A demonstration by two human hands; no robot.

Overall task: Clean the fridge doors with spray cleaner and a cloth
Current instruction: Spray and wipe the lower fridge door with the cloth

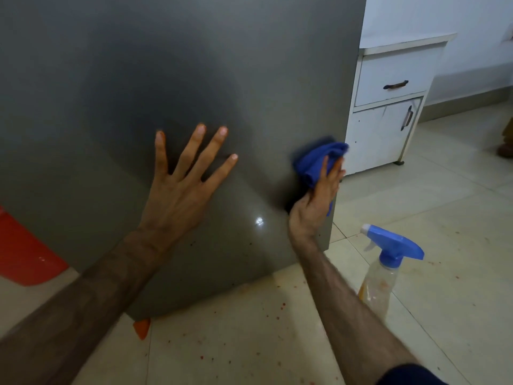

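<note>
The grey fridge door (138,79) fills most of the view. My left hand (180,187) lies flat against it with fingers spread, holding nothing. My right hand (316,201) presses a bunched blue cloth (316,159) against the door near its right edge, low down. A clear spray bottle (380,279) with a blue trigger head stands on the floor to the right of my right forearm, untouched.
A white cabinet (388,87) with a drawer and a door stands just right of the fridge. An orange plastic object (25,251) sits at the left edge. The pale tiled floor (430,195) has small red speckles near the fridge's base.
</note>
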